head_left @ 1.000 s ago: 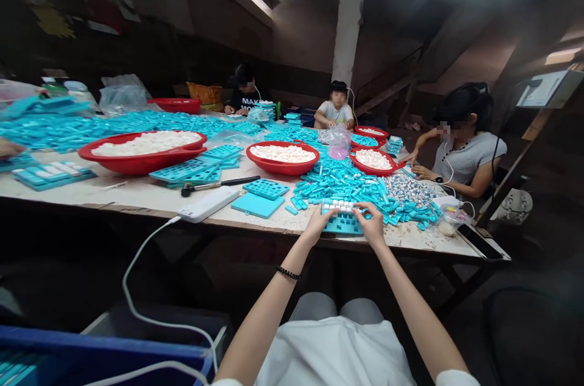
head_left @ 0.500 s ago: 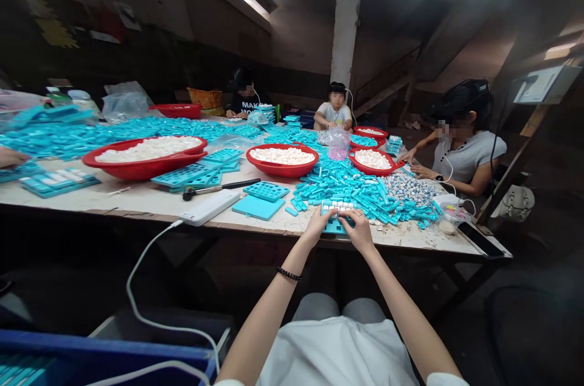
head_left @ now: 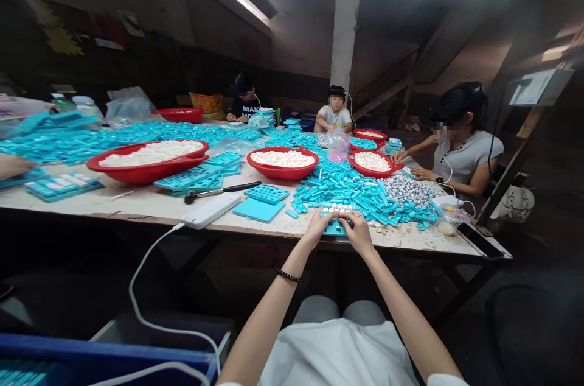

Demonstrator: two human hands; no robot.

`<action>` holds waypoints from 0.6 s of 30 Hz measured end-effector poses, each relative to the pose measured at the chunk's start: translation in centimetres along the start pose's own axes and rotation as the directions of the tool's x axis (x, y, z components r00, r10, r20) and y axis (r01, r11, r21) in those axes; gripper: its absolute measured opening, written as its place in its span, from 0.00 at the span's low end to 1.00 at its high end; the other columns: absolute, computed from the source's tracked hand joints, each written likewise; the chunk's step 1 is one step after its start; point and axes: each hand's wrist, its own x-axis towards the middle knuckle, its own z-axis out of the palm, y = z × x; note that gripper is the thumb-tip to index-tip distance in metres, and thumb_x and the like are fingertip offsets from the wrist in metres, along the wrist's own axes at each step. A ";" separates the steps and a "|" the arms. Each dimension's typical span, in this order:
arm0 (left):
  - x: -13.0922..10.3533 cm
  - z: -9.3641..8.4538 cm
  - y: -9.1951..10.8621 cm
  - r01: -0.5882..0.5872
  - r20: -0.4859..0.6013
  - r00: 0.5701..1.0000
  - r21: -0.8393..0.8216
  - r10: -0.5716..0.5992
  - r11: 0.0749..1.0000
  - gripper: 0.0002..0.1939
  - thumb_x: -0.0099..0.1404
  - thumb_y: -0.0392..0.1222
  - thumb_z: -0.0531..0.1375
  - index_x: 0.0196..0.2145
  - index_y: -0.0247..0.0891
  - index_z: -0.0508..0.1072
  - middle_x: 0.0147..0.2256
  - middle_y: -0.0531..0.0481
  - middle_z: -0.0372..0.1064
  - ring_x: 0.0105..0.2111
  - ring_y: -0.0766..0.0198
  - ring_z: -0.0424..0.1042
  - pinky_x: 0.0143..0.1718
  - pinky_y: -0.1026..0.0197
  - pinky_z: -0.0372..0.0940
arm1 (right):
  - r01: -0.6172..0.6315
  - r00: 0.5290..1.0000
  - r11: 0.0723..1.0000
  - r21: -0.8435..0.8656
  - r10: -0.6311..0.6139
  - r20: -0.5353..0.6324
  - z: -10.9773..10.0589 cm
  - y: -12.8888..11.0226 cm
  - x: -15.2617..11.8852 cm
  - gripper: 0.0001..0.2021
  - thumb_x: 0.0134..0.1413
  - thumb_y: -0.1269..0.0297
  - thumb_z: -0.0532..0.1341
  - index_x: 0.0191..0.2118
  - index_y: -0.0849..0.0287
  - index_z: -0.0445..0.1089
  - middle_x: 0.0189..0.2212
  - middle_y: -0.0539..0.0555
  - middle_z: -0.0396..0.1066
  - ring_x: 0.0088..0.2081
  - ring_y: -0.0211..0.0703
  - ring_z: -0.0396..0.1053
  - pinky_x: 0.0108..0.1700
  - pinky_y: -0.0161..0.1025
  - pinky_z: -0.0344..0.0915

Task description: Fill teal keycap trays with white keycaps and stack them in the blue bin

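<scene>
The turquoise tray (head_left: 336,228) sat on the table (head_left: 150,204), nearer to me than the middle red bowl (head_left: 283,174) and to its right, with white pieces (head_left: 343,207) seated across its far part and open holes showing in its near part. I took it for molded plastic: light, stiff, a little slick, and likely to skate on the board unless braced. The side edges seemed the place to take hold, thumbs clear of the holes; the white pieces looked hard and smooth, better pinched by their sides or pressed from above with a fingertip. Through the head camera I saw the left hand (head_left: 316,229) clasping the tray's left side, its thumb laid up by the white pieces. The right hand (head_left: 360,231) was bent over the tray's right half, thumb and fingertips drawn close together; whether they pinched a piece, I could not tell. To the bowl's right spread a heap of turquoise parts (head_left: 349,186), loose enough, I guessed, to slide if nudged. In front of the bowl and to its left lay a holed plate (head_left: 266,193), a flat plate (head_left: 258,210) and a black-handled tool (head_left: 225,190). Two co-workers sat well beyond the bowl, a third off to its right.
</scene>
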 end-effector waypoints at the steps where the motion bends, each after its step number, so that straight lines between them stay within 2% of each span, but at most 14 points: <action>1: 0.0 0.0 0.0 -0.005 0.002 1.000 -0.003 0.005 1.000 0.27 0.50 0.50 0.70 0.47 0.38 0.75 0.49 0.41 0.78 0.52 0.48 0.75 0.54 0.49 0.66 | -0.004 1.000 1.000 -0.003 0.004 0.001 0.0 0.0 0.0 0.10 0.66 0.61 0.58 0.42 0.51 0.78 0.39 0.55 0.78 0.44 0.52 0.72 0.50 0.48 0.67; 7: -0.2 0.1 0.3 -0.032 0.000 0.999 -0.002 0.032 0.999 0.28 0.48 0.49 0.72 0.45 0.37 0.75 0.47 0.41 0.79 0.50 0.47 0.76 0.55 0.47 0.66 | -0.036 0.999 0.999 -0.008 0.035 -0.040 0.4 -0.3 -0.2 0.11 0.66 0.60 0.57 0.42 0.51 0.79 0.39 0.56 0.77 0.45 0.54 0.71 0.49 0.49 0.67; 11: -0.4 0.2 0.5 -0.039 0.001 0.999 0.016 0.039 0.999 0.29 0.44 0.47 0.75 0.44 0.36 0.75 0.45 0.41 0.79 0.48 0.48 0.77 0.53 0.47 0.67 | -0.054 0.997 0.998 0.017 0.055 -0.054 0.3 -0.4 -0.4 0.12 0.65 0.59 0.57 0.44 0.53 0.78 0.37 0.54 0.78 0.37 0.48 0.72 0.42 0.43 0.69; 15: -0.6 0.2 0.5 -0.035 -0.033 0.999 0.057 0.037 0.998 0.29 0.43 0.44 0.75 0.43 0.37 0.74 0.46 0.41 0.79 0.49 0.47 0.76 0.54 0.46 0.68 | -0.147 0.982 0.989 0.010 0.147 -0.120 -1.8 0.8 -0.3 0.17 0.66 0.58 0.53 0.51 0.57 0.74 0.39 0.56 0.77 0.34 0.45 0.72 0.36 0.38 0.68; 18: -0.7 0.3 0.5 -0.027 -0.055 0.998 0.078 0.031 0.997 0.28 0.45 0.42 0.74 0.44 0.38 0.74 0.49 0.41 0.78 0.53 0.46 0.75 0.56 0.46 0.67 | -0.228 0.963 0.972 -0.053 0.217 -0.159 -4.7 2.7 -0.2 0.15 0.63 0.58 0.54 0.43 0.58 0.77 0.40 0.58 0.76 0.36 0.46 0.71 0.41 0.42 0.69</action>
